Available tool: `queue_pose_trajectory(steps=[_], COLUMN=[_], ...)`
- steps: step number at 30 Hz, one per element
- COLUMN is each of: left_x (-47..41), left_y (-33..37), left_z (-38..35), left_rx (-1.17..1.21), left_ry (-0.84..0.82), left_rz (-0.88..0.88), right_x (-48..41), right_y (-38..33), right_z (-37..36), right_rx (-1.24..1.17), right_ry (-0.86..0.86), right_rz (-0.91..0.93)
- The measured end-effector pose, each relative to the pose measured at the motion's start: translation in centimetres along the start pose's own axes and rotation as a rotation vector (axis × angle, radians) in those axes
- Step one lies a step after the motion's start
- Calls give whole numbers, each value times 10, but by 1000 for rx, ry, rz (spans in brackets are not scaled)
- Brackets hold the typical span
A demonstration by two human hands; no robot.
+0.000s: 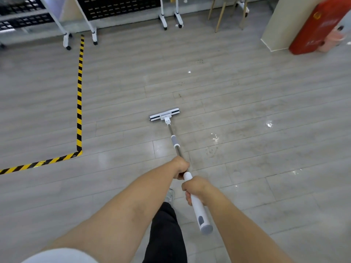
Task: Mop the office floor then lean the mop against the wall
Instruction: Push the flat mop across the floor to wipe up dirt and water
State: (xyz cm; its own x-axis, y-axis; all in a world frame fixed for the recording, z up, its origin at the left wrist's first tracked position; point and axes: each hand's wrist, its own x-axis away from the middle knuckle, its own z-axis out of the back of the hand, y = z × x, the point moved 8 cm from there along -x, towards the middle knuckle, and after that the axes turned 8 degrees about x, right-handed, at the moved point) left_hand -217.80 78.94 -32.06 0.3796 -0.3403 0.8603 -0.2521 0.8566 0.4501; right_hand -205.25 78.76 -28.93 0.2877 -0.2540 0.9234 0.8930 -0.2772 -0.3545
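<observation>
We find little writing to report. The red cabinet [319, 23] at the upper right carries a yellow emblem and pale characters, but they are too blurred for us to read. We make out no brand mark on the mop [197, 205].

Both of our arms reach forward and down, bare to the elbow. Our left hand [181, 167] is the farther one, its fingers curled tight round the metal pole just above the white grip. Our right hand [195, 188] sits just behind it, clamped round the white grip itself, with the thumb wrapped underneath. The two hands are close together but not touching. The grey-capped end of the handle pokes out past the right wrist toward us.

The mop slants away from us. Its flat head [164, 114] lies on the grey plank floor [266, 95] near the middle of the view, turned crosswise to the pole. Wet shiny patches [215, 138] glint on the boards to the right of the pole.

Yellow and black striped tape [79, 103] runs down the left side and turns a corner toward the left edge. White wheeled stands [66, 37] and wooden chair legs [220, 16] line the far side. A cream pillar [275, 21] stands beside the red cabinet. Below our arms we see a dark trouser leg [167, 234] and a grey shoe [169, 195].
</observation>
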Motion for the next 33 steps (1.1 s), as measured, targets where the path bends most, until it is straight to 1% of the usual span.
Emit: queue_pose_trajectory(steps=[4,7,10,12,15,21,28,33], left_x=[64,100,127,138,143,116,75,54], left_y=[-64,-105,-133,-143,-152,-162,-139,-122], left_z=[-60,-93,-113,-118,-115,-91,-35,-14], left_rx=[66,82,73,90,106,72,50,55], left_ry=[-10,-6,-5,-6,1,29,14,23], left_rz=[-9,2,22,19,10,4,-24,-34], right_x=[47,78,104,120,127,108,76,58], right_y=[88,142,179,189,191,179,120,89], right_z=[-14,-26,-36,-41,-49,-74,-98,-98], right_rx=[34,25,-18,-29,-36,-59,-119,-119], right_ry=[-9,-23,-47,-62,-69,-46,-38,-29], right_rz=[18,-4,-27,-25,-8,-54,-100,-83])
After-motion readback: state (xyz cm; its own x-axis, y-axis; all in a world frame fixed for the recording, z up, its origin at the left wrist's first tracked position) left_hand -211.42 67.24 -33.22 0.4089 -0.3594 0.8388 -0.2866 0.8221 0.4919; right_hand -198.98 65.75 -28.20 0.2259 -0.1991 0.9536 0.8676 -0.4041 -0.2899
